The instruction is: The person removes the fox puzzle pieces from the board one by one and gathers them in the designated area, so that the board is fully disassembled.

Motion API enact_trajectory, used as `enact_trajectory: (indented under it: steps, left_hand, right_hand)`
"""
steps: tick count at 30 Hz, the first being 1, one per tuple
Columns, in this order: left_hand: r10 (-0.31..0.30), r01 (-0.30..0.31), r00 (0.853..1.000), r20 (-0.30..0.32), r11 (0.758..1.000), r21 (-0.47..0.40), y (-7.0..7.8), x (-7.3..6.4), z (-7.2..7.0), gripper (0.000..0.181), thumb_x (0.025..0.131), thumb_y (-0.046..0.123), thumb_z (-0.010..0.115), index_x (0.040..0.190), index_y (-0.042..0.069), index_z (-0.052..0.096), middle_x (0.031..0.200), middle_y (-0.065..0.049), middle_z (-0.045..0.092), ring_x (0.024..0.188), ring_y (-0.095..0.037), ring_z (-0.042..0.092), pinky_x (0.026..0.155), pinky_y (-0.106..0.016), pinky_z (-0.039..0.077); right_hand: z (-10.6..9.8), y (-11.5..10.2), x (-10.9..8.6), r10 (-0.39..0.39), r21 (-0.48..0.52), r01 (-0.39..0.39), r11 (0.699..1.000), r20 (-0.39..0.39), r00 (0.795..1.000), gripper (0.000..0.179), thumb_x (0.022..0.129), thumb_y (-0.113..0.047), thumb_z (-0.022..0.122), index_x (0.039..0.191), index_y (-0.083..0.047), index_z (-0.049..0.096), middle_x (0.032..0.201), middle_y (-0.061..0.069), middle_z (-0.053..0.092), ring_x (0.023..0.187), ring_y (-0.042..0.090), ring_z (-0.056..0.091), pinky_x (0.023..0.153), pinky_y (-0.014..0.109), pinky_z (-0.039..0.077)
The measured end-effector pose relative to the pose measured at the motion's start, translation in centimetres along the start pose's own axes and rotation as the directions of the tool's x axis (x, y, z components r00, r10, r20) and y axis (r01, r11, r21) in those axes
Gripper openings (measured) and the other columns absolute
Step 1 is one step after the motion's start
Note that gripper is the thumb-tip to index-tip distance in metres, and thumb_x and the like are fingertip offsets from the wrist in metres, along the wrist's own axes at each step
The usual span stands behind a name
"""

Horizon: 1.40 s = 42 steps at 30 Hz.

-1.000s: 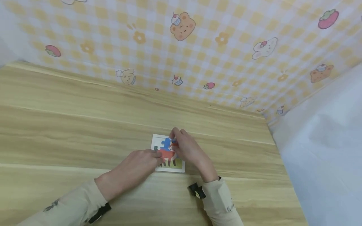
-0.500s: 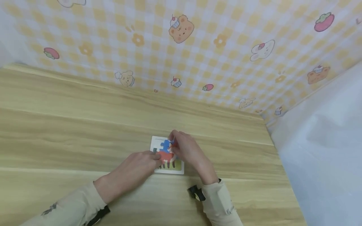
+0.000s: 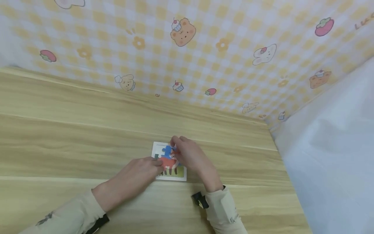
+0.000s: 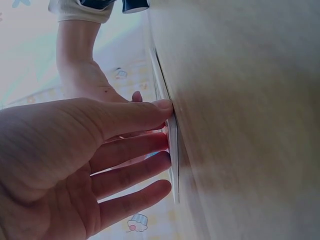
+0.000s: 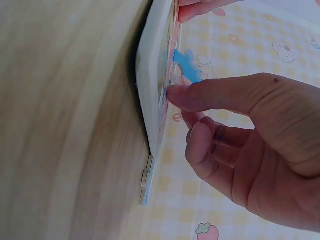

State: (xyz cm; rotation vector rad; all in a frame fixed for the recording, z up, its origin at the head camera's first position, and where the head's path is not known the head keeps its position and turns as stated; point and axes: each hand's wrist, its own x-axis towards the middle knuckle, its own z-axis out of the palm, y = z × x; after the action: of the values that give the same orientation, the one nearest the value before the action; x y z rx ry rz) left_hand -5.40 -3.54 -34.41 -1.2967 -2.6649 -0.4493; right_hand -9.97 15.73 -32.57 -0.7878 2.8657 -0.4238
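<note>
Very little has changed over the last second: in the head view the puzzle (image 3: 168, 162) and both hands slide slightly left together, which looks like the head turning rather than the work moving on. The right hand (image 3: 190, 156) keeps its place at the puzzle's upper right, its grip narrow, thumb and a fingertip seeming to pinch a blue piece (image 5: 187, 65) that stands up from the surface. In effect, as far as can be judged, that piece is not yet seated flat. The left hand (image 3: 135, 173) likewise stays at the opposite edge with a wide, relaxed grip, thumb and spread fingertips touching the puzzle and apparently steadying it. The puzzle lies flat on the bench (image 3: 73, 139), between the hands. It is a thin, light board with a white frame (image 3: 179, 179) and rounded corners, showing an orange-red fox with a pale belly and dark legs over yellow-green ground, with blue by the head. The upper left inside the frame is bare white; the right hand hides the upper right. In the right wrist view, a loose piece (image 5: 146, 181) lies on the bench just beside the frame, though whether they touch is unclear.
</note>
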Motion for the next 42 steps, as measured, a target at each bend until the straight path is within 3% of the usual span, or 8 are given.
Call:
enact_trajectory:
  steps: [4, 9, 17, 22, 28, 37, 42]
  left_hand:
    - [0.001, -0.001, 1.000, 0.001, 1.000, 0.000, -0.03, 0.02, -0.02, 0.025, 0.073, -0.009, 0.065, 0.088, 0.010, 0.071, 0.097, -0.004, 0.068, 0.078, -0.019, 0.061, 0.057, -0.030, 0.051]
    - [0.013, -0.013, 1.000, -0.019, 1.000, 0.019, 0.00, 0.12, -0.02, 0.025, 0.072, -0.010, 0.066, 0.086, 0.010, 0.070, 0.093, -0.003, 0.066, 0.073, -0.017, 0.058, 0.053, -0.028, 0.048]
    - [-0.004, 0.004, 1.000, 0.003, 1.000, 0.003, -0.03, 0.21, -0.15, 0.026, 0.071, -0.009, 0.067, 0.090, 0.009, 0.072, 0.100, -0.006, 0.068, 0.081, -0.021, 0.062, 0.057, -0.032, 0.052]
    - [-0.009, 0.009, 1.000, 0.006, 1.000, -0.007, -0.08, 0.13, -0.11, 0.023, 0.071, -0.007, 0.067, 0.086, 0.010, 0.071, 0.094, -0.003, 0.067, 0.074, -0.018, 0.060, 0.052, -0.028, 0.048]
    - [0.007, -0.007, 1.000, 0.000, 1.000, 0.002, -0.05, -0.06, -0.09, 0.023, 0.069, -0.009, 0.066, 0.083, 0.010, 0.069, 0.084, 0.000, 0.063, 0.066, -0.015, 0.053, 0.049, -0.026, 0.045]
    - [0.023, -0.023, 1.000, -0.006, 1.000, 0.009, -0.12, 0.22, -0.02, 0.022, 0.073, -0.007, 0.067, 0.088, 0.008, 0.071, 0.093, -0.004, 0.068, 0.074, -0.018, 0.061, 0.053, -0.028, 0.050]
    - [0.007, -0.007, 1.000, 0.018, 1.000, 0.005, -0.10, 0.14, -0.09, 0.022, 0.073, -0.006, 0.066, 0.088, 0.009, 0.071, 0.095, -0.004, 0.068, 0.071, -0.017, 0.059, 0.050, -0.026, 0.047]
  right_hand:
    - [0.06, 0.08, 0.10, -0.007, -0.021, 0.007, 1.000, 0.010, 1.000, 0.021, 0.085, -0.004, 0.065, 0.103, -0.010, 0.059, 0.085, -0.001, 0.056, 0.072, 0.012, 0.054, 0.066, 0.024, 0.046]
    - [0.02, 0.25, 0.17, 0.029, -0.018, -0.028, 0.999, 0.020, 0.999, 0.017, 0.082, -0.002, 0.066, 0.096, -0.010, 0.060, 0.085, -0.001, 0.055, 0.073, 0.013, 0.052, 0.067, 0.024, 0.046]
    - [-0.21, 0.24, 0.14, 0.068, -0.028, -0.066, 0.997, 0.050, 0.996, 0.016, 0.081, -0.009, 0.071, 0.095, -0.010, 0.062, 0.083, -0.003, 0.052, 0.072, 0.012, 0.050, 0.066, 0.023, 0.045]
    - [-0.15, 0.20, 0.18, 0.065, -0.022, -0.064, 0.998, 0.056, 0.996, 0.007, 0.081, -0.010, 0.070, 0.085, -0.012, 0.065, 0.079, -0.004, 0.052, 0.071, 0.011, 0.049, 0.065, 0.023, 0.044]
    - [0.22, 0.31, 0.09, 0.054, 0.021, -0.055, 0.998, 0.067, 0.996, 0.006, 0.082, -0.008, 0.069, 0.087, -0.012, 0.066, 0.080, -0.005, 0.054, 0.073, 0.011, 0.051, 0.069, 0.024, 0.046]
    - [-0.04, 0.90, 0.09, -0.017, 0.005, 0.017, 1.000, -0.020, 1.000, 0.007, 0.080, -0.005, 0.068, 0.083, -0.011, 0.067, 0.075, -0.005, 0.053, 0.070, 0.011, 0.051, 0.065, 0.023, 0.045]
    - [-0.09, 0.93, 0.06, -0.006, 0.019, 0.006, 1.000, 0.019, 1.000, 0.003, 0.082, -0.008, 0.068, 0.083, -0.011, 0.067, 0.075, -0.006, 0.053, 0.070, 0.010, 0.050, 0.066, 0.024, 0.044]
